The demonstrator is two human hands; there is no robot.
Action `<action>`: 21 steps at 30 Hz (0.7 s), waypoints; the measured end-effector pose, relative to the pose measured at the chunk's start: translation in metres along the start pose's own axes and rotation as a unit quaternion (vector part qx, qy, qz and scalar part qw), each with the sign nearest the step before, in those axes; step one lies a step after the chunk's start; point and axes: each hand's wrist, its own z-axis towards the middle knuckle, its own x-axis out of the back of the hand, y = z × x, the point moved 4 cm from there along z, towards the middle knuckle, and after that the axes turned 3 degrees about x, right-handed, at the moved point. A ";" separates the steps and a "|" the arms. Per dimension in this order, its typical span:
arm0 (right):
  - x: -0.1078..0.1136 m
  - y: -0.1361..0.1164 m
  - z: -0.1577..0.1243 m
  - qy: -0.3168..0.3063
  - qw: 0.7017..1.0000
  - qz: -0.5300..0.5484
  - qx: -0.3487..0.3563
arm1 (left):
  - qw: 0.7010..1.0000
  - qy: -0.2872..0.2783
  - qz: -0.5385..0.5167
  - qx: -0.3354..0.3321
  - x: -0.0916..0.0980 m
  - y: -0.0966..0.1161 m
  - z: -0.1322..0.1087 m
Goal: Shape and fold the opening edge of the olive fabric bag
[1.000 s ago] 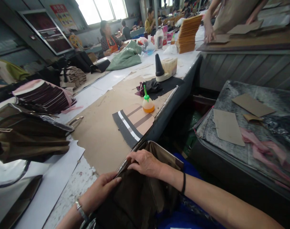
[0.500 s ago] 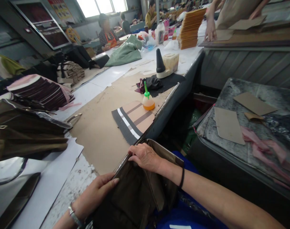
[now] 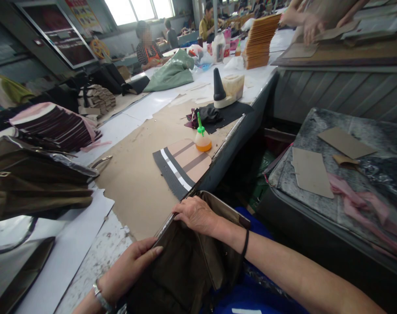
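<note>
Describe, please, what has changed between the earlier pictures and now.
The co-worker's hand at upper right has moved rightward in the picture, off the left end of the flat piece; it is blurred. The person's left hand and right hand both stay on the edge of the brown bag; the bottle and striped panel remain where they were.

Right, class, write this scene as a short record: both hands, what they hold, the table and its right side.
Left hand: grips the edge of a brown bag
Right hand: on the same edge, farther along
Table: brown paper, striped panel, bottle of orange liquid
Right side: grey box-like stand bearing card pieces, pink cloth
</note>
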 end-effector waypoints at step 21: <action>0.017 -0.026 -0.007 -0.025 0.996 0.058 0.071 | 0.974 -0.071 -0.209 0.056 0.006 -0.030 -0.006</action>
